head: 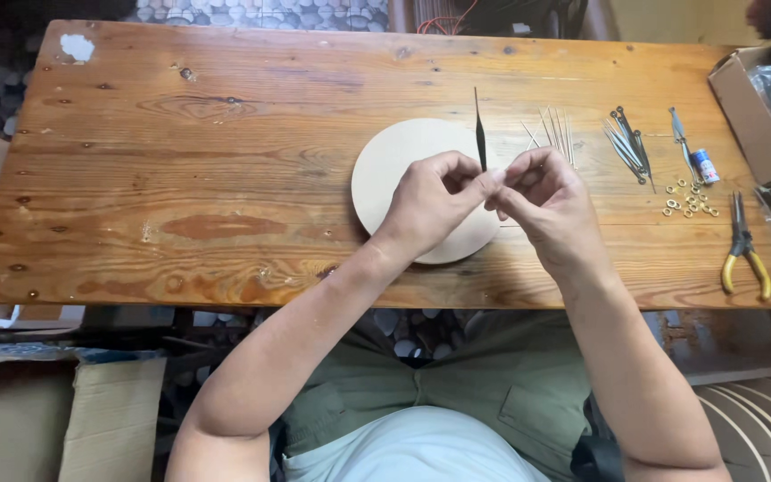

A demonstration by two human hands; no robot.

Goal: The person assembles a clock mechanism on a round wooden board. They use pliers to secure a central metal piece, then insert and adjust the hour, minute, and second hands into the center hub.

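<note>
My left hand (435,201) and right hand (542,192) pinch the thin black metal needle-like strip (480,134) at its base — tip toward 12 o'clock; probably light, springy, easily bent.

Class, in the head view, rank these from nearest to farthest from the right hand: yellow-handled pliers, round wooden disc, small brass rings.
From the right hand:
1. Round wooden disc, directly beneath and left.
2. Small brass rings, to the right.
3. Yellow-handled pliers, far right edge.

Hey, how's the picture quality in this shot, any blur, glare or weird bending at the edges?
Head view: soft, even light, no harsh glare on the wooden table; left hand, right hand and the thin dark strip are sharp; the table's edges bow slightly from the wide lens; under the table it is dim.
</note>
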